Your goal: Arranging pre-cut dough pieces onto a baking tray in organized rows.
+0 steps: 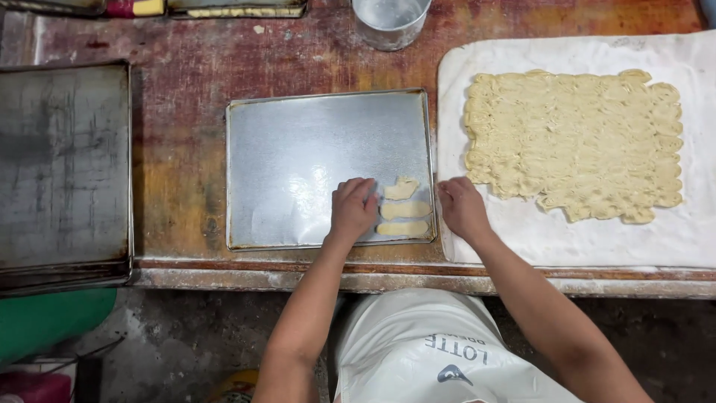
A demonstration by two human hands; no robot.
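A shiny metal baking tray [298,149] lies on the worn wooden table. Three pale dough pieces [404,209] sit stacked in a column at its near right corner. My left hand [353,207] rests on the tray just left of them, fingers curled down, touching the tray beside the top piece. My right hand [461,207] rests on the edge of a white cloth [552,239], fingers curled, near the lower left corner of a large sheet of joined dough pieces [574,142]. Whether either hand pinches a piece is hidden.
A stack of dark, used baking trays [63,172] sits at the left. A clear plastic container [389,21] stands at the back centre. More trays [235,9] line the far edge. The table's front edge [373,277] runs just below the shiny tray.
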